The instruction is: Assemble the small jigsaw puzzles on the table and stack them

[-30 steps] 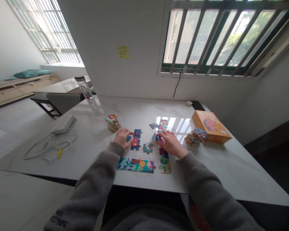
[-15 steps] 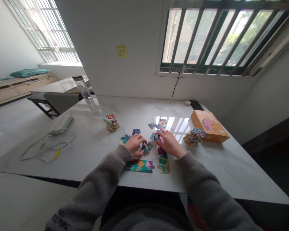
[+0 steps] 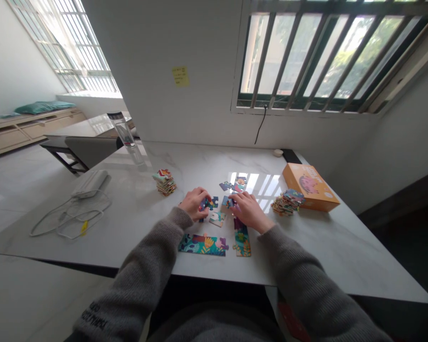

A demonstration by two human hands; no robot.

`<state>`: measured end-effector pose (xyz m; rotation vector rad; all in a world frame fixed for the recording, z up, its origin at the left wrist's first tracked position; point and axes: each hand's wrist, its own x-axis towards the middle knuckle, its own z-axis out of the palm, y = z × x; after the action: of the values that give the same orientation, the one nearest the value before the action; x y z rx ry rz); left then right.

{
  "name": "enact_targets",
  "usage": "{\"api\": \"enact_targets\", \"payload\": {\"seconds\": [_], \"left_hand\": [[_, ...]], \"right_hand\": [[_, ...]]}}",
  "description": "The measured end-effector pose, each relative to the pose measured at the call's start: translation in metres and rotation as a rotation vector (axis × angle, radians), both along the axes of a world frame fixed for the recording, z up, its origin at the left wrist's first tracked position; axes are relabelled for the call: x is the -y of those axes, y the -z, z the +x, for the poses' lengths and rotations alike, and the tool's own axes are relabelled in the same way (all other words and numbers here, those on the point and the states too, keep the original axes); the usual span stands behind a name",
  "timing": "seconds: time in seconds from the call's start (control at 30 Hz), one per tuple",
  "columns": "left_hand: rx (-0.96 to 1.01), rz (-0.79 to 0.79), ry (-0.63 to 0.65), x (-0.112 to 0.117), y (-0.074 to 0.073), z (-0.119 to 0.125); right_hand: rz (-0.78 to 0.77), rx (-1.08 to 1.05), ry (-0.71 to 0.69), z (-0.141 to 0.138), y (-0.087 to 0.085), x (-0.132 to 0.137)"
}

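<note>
My left hand is closed on a dark blue puzzle piece, its fingertips hiding part of it. Between thumb and fingers of my right hand is another blue puzzle piece, just above a joined strip of puzzle pieces that runs toward the table's front edge. A lighter puzzle piece lies between the hands. Nearer to me is a joined teal row of puzzle pieces with flowers on it. Beyond my right hand lie a few joined pieces.
A stack of puzzle pieces stands at left; a leaning stack is at right beside an orange box. Further left are a white device with a looped cable and a glass bottle. The table's front edge is close to me.
My left hand has moved slightly up and left, with the dark blue piece now at its fingertips. The lighter piece between the hands has come into view. My right hand has barely moved.
</note>
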<state>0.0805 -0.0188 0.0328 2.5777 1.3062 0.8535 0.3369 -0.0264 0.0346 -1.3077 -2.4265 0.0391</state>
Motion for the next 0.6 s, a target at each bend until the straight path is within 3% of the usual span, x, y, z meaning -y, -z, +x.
{"api": "enact_targets", "payload": {"seconds": [0.2,0.47,0.6], "left_hand": [[-0.087,-0.035,-0.134,-0.012,-0.003,-0.003],[-0.204,-0.095,-0.296,-0.018,0.005,-0.011],[-0.229,-0.157,-0.343,-0.019,0.012,-0.016]], "right_hand": [[0.010,0.034,-0.086,-0.018,0.005,-0.012],[-0.056,0.079,-0.150,-0.024,-0.006,0.024],[-0.117,0.135,-0.156,-0.031,-0.004,0.029]]}}
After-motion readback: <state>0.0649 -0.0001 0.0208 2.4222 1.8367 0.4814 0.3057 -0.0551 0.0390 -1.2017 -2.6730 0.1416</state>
